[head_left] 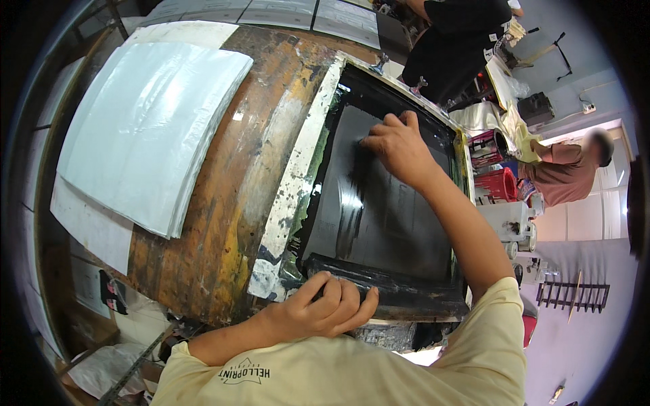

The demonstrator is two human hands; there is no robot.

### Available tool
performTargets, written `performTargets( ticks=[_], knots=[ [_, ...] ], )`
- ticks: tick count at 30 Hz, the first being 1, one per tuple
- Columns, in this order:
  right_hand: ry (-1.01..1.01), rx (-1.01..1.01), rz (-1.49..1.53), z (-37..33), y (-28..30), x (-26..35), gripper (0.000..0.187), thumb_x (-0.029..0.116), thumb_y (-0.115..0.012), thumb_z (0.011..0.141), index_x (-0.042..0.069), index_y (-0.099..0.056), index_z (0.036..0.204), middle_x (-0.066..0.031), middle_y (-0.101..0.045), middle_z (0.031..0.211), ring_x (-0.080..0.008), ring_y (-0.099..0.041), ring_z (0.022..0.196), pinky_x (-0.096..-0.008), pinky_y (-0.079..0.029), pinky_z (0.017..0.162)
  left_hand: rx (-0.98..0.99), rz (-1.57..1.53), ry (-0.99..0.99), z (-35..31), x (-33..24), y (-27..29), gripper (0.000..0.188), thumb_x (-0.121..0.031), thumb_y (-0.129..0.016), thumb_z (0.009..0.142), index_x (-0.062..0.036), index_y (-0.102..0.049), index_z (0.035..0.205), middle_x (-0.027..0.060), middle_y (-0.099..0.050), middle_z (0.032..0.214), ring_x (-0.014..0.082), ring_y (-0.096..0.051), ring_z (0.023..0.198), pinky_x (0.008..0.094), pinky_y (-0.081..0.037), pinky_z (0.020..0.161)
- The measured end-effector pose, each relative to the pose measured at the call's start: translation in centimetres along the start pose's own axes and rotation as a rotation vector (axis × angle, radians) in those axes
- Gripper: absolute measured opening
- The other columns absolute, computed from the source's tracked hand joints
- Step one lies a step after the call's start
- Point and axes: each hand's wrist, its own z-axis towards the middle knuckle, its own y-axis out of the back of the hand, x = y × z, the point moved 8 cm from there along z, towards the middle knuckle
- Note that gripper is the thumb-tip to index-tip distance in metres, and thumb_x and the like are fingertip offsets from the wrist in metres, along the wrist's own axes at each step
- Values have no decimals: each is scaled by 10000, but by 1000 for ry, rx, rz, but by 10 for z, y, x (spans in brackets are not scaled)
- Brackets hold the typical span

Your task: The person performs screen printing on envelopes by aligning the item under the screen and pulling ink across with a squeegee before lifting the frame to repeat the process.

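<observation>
A screen printing frame with pale, ink-spattered edges lies in front of me. Its dark mesh carries a wet black smear down the middle. Over the far part of the mesh is my right hand, closed and fingertips down; whatever it pinches is hidden beneath it. My left hand rests with curled fingers at the frame's near edge, its grip partly hidden. Just beyond those fingers, a glossy black bar lies along the near side of the mesh.
Left of the frame, a stack of white sheets sits on the stained wooden table. Clamps stand along the frame's far side. Cans and a red bucket are at the right. Two people stand beyond.
</observation>
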Motion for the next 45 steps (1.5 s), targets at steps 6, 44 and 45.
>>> performTargets(
  ticks=[6,44,45],
  knots=[
    [-118,-3,55,32,-19,-41,226,91,-717,929,193,-842,1088,18,-733,988,-219,-610,1059,-456,-390,986,-4,9,18,-2,-1,-2,366,-165,-681,974,-252,-699,1329,3,-577,1007,171,-579,968,318,-576,896],
    [240,206,302,-78,73,122,257,196,-685,929,199,-813,1152,38,-696,1106,-197,-585,1154,-605,-383,1119,9,1,9,3,0,2,287,-211,-627,1023,-201,-699,1300,6,-603,1010,159,-589,978,310,-598,882],
    [192,187,230,-64,63,105,253,195,-694,926,206,-817,1147,35,-699,1107,-198,-586,1161,-605,-382,1120,12,-6,18,3,1,2,290,-206,-630,1020,-202,-699,1302,5,-602,1010,158,-590,974,310,-599,882]
  ],
)
